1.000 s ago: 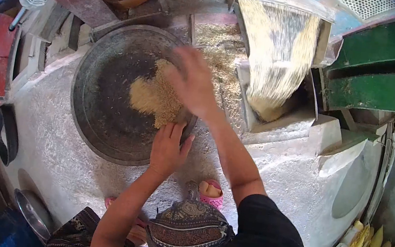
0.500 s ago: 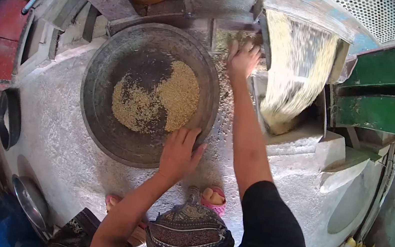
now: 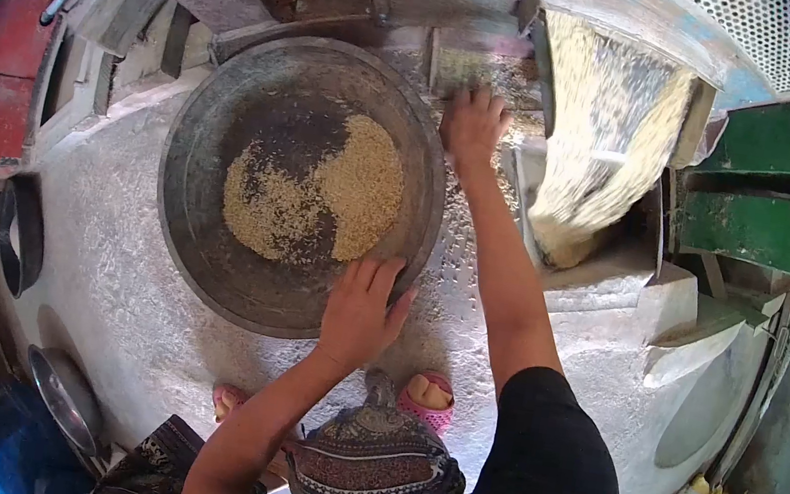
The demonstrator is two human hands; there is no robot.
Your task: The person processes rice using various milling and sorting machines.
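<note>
**A:** Big pale concrete platform (image 3: 104, 236), and the wide metal basin (image 3: 223, 102) sits on it toward the far edge.

**B:** Right of the basin, grain pours down the mill chute (image 3: 601, 145).

**A:** The grain heap (image 3: 342, 189) lies mid-basin, leaning toward the right rim.

**B:** Left hand (image 3: 361, 308) lies flat, fingers spread, on the near rim. The heap is just beyond it, so it's the nearer hand.

**A:** Right hand (image 3: 472, 127) is out past the far-right rim, palm down on loose grain. Whether it grips any, I can't tell.

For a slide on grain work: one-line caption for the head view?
Left hand rests on the rim of a metal pan holding grain; right hand reaches beside a pouring chute.
</note>
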